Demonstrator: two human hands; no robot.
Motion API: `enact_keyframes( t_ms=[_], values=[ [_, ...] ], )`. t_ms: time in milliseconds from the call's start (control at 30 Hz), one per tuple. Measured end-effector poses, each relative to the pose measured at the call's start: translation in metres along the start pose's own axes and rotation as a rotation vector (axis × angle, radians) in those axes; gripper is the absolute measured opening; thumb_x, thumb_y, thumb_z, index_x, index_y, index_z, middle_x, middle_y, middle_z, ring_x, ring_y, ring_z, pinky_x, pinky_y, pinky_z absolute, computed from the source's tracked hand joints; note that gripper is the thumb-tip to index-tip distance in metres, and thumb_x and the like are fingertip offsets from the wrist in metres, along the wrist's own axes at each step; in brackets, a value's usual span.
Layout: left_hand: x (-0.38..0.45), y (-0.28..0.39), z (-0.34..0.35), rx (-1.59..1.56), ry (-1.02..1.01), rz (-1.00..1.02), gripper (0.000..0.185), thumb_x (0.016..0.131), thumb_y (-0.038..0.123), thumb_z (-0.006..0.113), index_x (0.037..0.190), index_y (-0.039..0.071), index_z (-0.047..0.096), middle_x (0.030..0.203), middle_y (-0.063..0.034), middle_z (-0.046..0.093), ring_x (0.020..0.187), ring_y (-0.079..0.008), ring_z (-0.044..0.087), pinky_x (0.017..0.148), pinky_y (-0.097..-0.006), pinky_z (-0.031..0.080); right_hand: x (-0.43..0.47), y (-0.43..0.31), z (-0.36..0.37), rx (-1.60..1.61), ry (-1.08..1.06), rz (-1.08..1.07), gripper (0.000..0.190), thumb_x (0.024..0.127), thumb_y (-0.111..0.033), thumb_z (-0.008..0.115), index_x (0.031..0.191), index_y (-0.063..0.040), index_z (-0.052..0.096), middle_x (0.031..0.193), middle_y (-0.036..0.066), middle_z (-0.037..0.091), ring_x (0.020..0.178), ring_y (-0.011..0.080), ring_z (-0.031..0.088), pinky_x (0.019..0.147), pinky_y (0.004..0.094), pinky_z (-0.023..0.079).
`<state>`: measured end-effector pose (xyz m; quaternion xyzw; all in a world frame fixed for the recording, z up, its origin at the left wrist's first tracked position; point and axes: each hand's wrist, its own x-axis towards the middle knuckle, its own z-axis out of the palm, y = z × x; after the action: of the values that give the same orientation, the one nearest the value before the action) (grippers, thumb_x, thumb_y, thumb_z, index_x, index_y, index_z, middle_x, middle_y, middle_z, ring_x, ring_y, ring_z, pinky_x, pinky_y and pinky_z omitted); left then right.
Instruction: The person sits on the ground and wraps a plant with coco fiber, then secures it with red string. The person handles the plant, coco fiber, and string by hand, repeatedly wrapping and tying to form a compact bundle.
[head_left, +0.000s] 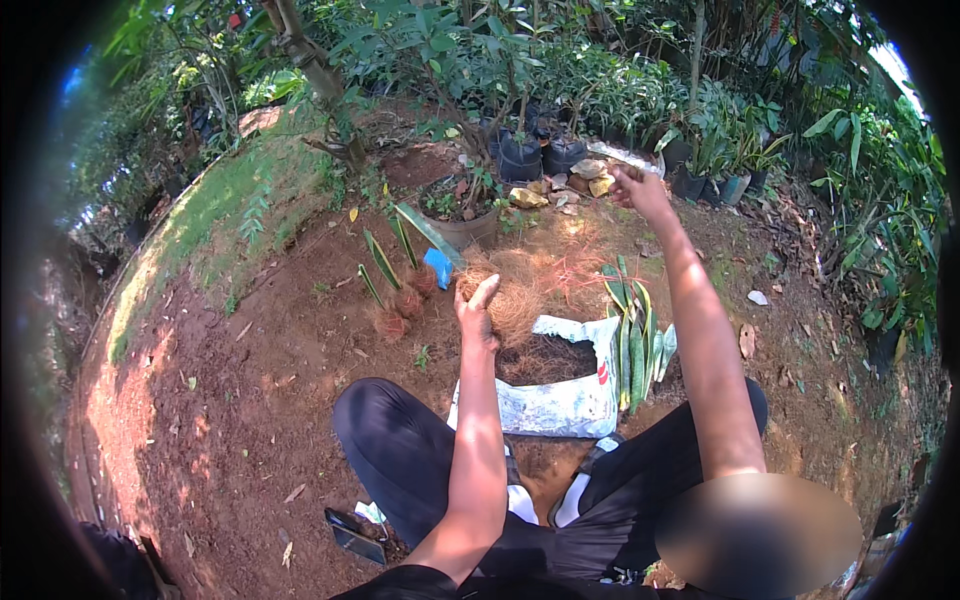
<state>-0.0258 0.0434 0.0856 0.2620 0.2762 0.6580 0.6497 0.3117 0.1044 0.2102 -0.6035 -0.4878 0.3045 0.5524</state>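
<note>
My left hand (478, 311) grips a wad of brown coconut fibre (472, 276) around the base of a snake plant leaf (431, 232), which slants up to the left. Raised at the far right, my right hand (637, 193) has curled fingers; whether a thin strand is between them is too small to tell. Loose coconut fibre (517, 304) lies beside my left hand, and red strings (574, 274) are spread past it. A cut-open white sack (559, 411) holds dark soil and fibre before my feet. Several cut snake plant leaves (636, 345) lie along its right side.
Three leaf cuttings with red-tied fibre balls (409, 301) sit left of my hand, near a blue piece (438, 267). Beyond stand a potted plant (469, 225), black grow bags (520, 157) and rocks (529, 197). A phone (355, 536) lies by my left thigh.
</note>
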Motion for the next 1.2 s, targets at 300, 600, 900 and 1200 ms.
enact_keyframes(
  t_ms=[300, 600, 900, 1200],
  values=[
    [-0.037, 0.058, 0.017, -0.029, -0.085, -0.071, 0.039, 0.079, 0.010, 0.074, 0.116, 0.006, 0.061, 0.104, -0.0092, 0.067, 0.092, -0.0240, 0.068, 0.080, -0.0436, 0.058, -0.073, -0.143, 0.020, -0.151, 0.004, -0.384, 0.051, 0.095, -0.043, 0.063, 0.124, -0.001, 0.067, 0.121, 0.013, 0.069, 0.104, 0.0208, 0.065, 0.095, 0.0320, 0.048],
    [-0.080, 0.050, -0.007, -0.014, -0.247, -0.350, 0.045, 0.083, 0.011, 0.068, 0.125, -0.001, 0.057, 0.107, -0.0130, 0.070, 0.092, -0.0241, 0.069, 0.082, -0.0398, 0.059, -0.192, -0.019, 0.087, 0.492, -0.211, 0.260, 0.025, 0.090, -0.020, 0.075, 0.108, -0.004, 0.067, 0.093, 0.009, 0.072, 0.080, 0.0144, 0.068, 0.078, 0.0294, 0.058],
    [-0.100, 0.036, 0.009, 0.186, -0.235, -0.300, 0.046, 0.080, 0.003, 0.071, 0.123, 0.000, 0.057, 0.102, -0.0112, 0.069, 0.089, -0.0208, 0.070, 0.079, -0.0354, 0.059, -0.208, 0.010, 0.115, 0.546, -0.207, 0.133, 0.016, 0.094, -0.014, 0.069, 0.101, -0.003, 0.060, 0.096, 0.011, 0.074, 0.075, 0.0134, 0.070, 0.068, 0.0259, 0.057],
    [-0.089, 0.016, -0.003, 0.159, -0.236, -0.364, 0.048, 0.075, 0.006, 0.074, 0.120, 0.002, 0.056, 0.103, -0.0098, 0.069, 0.091, -0.0204, 0.069, 0.083, -0.0358, 0.057, -0.203, 0.012, 0.110, 0.444, -0.088, 0.212, 0.022, 0.090, -0.017, 0.074, 0.103, -0.005, 0.060, 0.095, 0.008, 0.074, 0.065, 0.0077, 0.056, 0.063, 0.0229, 0.049]
  ],
)
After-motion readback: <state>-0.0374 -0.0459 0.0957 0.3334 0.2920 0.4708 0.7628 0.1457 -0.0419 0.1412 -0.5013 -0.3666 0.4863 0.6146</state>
